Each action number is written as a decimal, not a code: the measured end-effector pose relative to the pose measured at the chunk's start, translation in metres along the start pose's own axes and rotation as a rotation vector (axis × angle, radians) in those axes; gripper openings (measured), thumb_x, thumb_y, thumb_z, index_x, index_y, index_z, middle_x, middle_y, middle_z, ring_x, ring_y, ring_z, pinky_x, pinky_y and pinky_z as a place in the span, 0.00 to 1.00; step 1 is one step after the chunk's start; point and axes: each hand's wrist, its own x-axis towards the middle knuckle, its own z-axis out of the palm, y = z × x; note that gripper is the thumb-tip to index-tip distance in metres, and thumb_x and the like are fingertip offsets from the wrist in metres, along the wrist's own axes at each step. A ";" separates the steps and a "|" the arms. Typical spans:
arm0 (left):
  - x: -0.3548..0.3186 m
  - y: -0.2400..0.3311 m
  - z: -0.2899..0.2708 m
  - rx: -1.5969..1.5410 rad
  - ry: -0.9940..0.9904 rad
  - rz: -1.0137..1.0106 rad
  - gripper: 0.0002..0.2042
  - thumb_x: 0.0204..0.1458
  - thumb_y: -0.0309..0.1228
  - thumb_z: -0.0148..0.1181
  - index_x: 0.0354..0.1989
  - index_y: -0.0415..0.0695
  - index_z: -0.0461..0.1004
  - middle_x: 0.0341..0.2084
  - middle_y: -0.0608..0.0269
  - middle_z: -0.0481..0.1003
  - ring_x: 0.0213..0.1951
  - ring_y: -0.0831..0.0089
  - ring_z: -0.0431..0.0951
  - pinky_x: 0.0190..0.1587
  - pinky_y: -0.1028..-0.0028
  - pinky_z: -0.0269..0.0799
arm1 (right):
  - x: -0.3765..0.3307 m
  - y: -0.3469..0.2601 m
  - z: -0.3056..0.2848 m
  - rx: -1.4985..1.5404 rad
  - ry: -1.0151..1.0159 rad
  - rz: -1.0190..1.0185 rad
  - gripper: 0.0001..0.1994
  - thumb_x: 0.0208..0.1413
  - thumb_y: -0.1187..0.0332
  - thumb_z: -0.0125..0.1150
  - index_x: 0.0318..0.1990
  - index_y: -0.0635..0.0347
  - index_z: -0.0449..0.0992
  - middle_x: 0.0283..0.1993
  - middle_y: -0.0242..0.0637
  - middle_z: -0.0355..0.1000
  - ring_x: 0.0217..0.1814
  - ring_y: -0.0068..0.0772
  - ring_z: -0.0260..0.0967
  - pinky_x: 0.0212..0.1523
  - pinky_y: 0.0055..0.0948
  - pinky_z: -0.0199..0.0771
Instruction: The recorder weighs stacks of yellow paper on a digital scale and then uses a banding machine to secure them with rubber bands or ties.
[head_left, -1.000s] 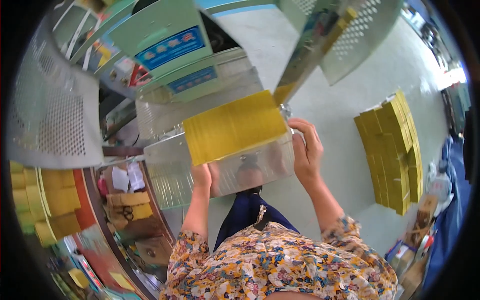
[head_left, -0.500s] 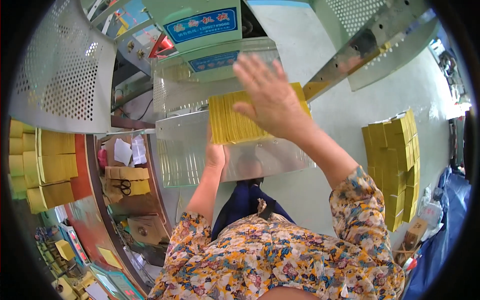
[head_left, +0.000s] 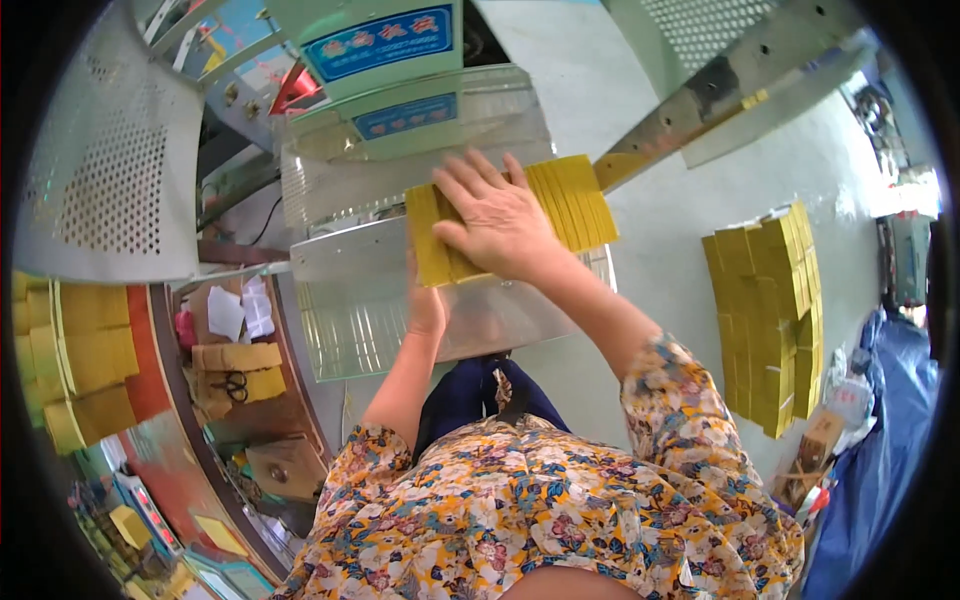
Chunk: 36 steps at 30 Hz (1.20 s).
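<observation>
Farther left across the yellow sheaf [head_left: 580,212] sits the right hand [head_left: 495,225] than half a second ago, baring more of its right end; I follow this from my remote post. Largest, the green machine [head_left: 345,14] stands at eleven o'clock; yellow bundles [head_left: 760,330] rise at three, seemingly piled close to save room; mid-dial, a clear shelf [head_left: 350,300] spreads beneath the sheaf, itself toward twelve, though I cannot tell whether they touch. I judge the right palm lies flat, fingers apart, to keep the sheaf's top even; the left hand [head_left: 428,312] sits at the near-left corner, probably bearing weight, but its fingertips are hidden, so I cannot tell whether they clamp. Smallest, dark scissors [head_left: 233,386] lie at eight, well apart from both hands.

For edges, I mind the metal bar [head_left: 720,105] toward two, its end just beside the sheaf's right end; the shelf's near edge faces six; my widest room is over the grey floor [head_left: 655,255], toward three, between shelf and bundles.
</observation>
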 end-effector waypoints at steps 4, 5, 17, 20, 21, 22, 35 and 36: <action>0.004 -0.002 -0.003 0.001 -0.009 -0.007 0.29 0.67 0.48 0.42 0.72 0.47 0.51 0.66 0.63 0.61 0.65 0.69 0.63 0.67 0.66 0.58 | -0.009 0.003 -0.019 0.216 0.252 -0.171 0.30 0.54 0.63 0.62 0.66 0.52 0.63 0.72 0.39 0.55 0.77 0.45 0.47 0.73 0.52 0.44; 0.006 -0.005 -0.015 0.058 0.000 0.005 0.29 0.67 0.48 0.42 0.72 0.47 0.52 0.65 0.63 0.61 0.64 0.69 0.63 0.66 0.66 0.59 | -0.023 -0.002 -0.034 0.260 0.328 -0.161 0.27 0.54 0.70 0.61 0.64 0.54 0.66 0.69 0.43 0.60 0.74 0.46 0.53 0.71 0.48 0.51; 0.012 -0.010 -0.021 0.220 0.063 0.074 0.24 0.67 0.44 0.41 0.65 0.43 0.61 0.60 0.63 0.67 0.61 0.70 0.66 0.64 0.68 0.59 | -0.134 0.105 0.047 0.783 0.284 0.442 0.21 0.52 0.74 0.60 0.55 0.59 0.71 0.51 0.39 0.73 0.53 0.36 0.71 0.54 0.30 0.70; -0.006 0.009 -0.017 0.289 0.152 0.047 0.24 0.67 0.46 0.39 0.64 0.42 0.63 0.60 0.61 0.68 0.61 0.68 0.67 0.63 0.66 0.62 | -0.124 0.095 0.023 0.805 0.141 0.479 0.22 0.50 0.71 0.64 0.55 0.58 0.72 0.47 0.45 0.73 0.48 0.44 0.73 0.50 0.36 0.72; -0.010 0.021 -0.011 0.303 0.223 -0.014 0.26 0.68 0.48 0.37 0.65 0.43 0.62 0.60 0.61 0.68 0.61 0.67 0.68 0.62 0.65 0.63 | -0.126 0.094 0.017 0.731 0.173 0.394 0.22 0.51 0.67 0.65 0.54 0.59 0.72 0.44 0.48 0.72 0.45 0.47 0.74 0.47 0.41 0.72; -0.017 0.042 -0.002 0.314 0.231 -0.004 0.26 0.68 0.48 0.37 0.65 0.43 0.62 0.60 0.61 0.68 0.61 0.67 0.68 0.62 0.65 0.63 | -0.124 0.089 0.003 0.745 0.174 0.384 0.22 0.51 0.67 0.65 0.54 0.59 0.72 0.44 0.48 0.72 0.45 0.47 0.74 0.47 0.41 0.72; -0.048 0.084 -0.010 0.367 0.056 -0.525 0.34 0.67 0.56 0.27 0.68 0.40 0.56 0.63 0.56 0.66 0.62 0.62 0.69 0.62 0.61 0.66 | -0.108 0.107 0.004 0.649 -0.099 0.448 0.34 0.54 0.47 0.58 0.66 0.52 0.61 0.47 0.56 0.75 0.50 0.57 0.73 0.52 0.47 0.72; -0.046 0.084 -0.018 0.375 0.030 -0.550 0.34 0.67 0.56 0.27 0.68 0.40 0.56 0.63 0.56 0.66 0.62 0.62 0.69 0.62 0.61 0.66 | -0.109 0.111 0.004 0.688 -0.110 0.465 0.35 0.53 0.46 0.59 0.66 0.51 0.62 0.47 0.56 0.75 0.51 0.58 0.73 0.53 0.46 0.72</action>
